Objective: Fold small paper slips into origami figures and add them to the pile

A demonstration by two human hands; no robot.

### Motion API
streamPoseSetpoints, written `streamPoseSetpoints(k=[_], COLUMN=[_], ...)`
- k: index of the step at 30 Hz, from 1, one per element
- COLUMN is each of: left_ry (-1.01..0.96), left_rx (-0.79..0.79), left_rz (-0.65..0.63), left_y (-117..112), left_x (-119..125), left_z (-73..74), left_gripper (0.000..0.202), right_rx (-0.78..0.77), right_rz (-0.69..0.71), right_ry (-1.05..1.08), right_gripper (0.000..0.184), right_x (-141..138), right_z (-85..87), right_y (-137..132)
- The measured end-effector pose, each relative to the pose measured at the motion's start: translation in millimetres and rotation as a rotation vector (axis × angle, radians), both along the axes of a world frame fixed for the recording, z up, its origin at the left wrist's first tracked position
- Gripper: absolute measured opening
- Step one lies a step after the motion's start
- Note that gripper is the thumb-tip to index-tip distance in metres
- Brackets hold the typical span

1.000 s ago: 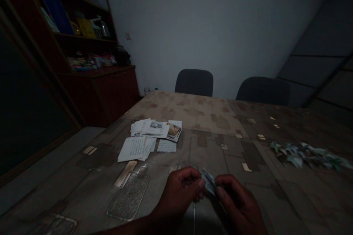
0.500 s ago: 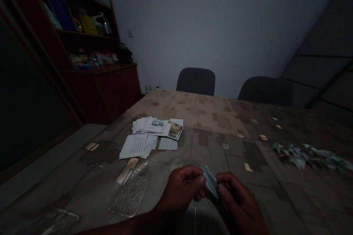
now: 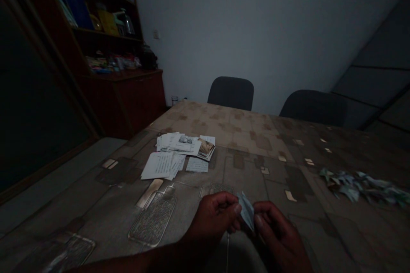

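Between my two hands is a small piece of folded paper [image 3: 246, 211], pale bluish and standing at a slant just above the table's near edge. My left hand [image 3: 215, 218] pinches its left side between thumb and forefinger. On the other side, my right hand [image 3: 277, 228] has its thumb and fingertips closed at the paper's right edge. Farther left on the table lies a loose pile of printed cards and paper sheets [image 3: 184, 144], one with a brown picture. To the right rests a heap of crumpled or folded papers [image 3: 361, 185], greenish and white.
A patterned cloth covers the table [image 3: 243, 170]. Two dark chairs stand behind it, one at the middle [image 3: 231, 92] and one to the right [image 3: 312, 106]. A reddish-brown cabinet [image 3: 137, 98] with loaded shelves is at the left. The room is dim.
The view has shifted slightly, so the table and cabinet appear a little farther right. Both hands keep hold of the paper in nearly the same pose.
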State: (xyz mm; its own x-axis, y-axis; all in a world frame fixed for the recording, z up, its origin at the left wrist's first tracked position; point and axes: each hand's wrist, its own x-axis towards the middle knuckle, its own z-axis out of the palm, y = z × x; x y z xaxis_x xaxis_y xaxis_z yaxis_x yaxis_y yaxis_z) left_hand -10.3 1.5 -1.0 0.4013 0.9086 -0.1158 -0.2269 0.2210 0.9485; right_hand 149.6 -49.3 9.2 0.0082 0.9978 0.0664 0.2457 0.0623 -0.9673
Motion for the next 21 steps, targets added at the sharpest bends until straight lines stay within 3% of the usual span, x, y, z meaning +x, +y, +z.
streamPoseSetpoints(k=[6, 14, 21], left_ry=[-0.039, -0.034, 0.031], left_rx=[-0.016, 0.096, 0.056], left_rz=[0.033, 0.098, 0.098], left_y=[1, -7, -6], left_x=[4, 2, 1], left_z=[-3.1, 9.1, 15.3], left_gripper=[0.033, 0.013, 0.010], right_rx=[0.042, 0.108, 0.128], right_rz=[0.006, -0.104, -0.091], right_ry=[-0.064, -0.112, -0.172], right_gripper=[0.025, 0.027, 0.027], right_x=[2, -8, -12], right_z=[-1.0, -0.8, -0.7], right_y=[0, -2, 0])
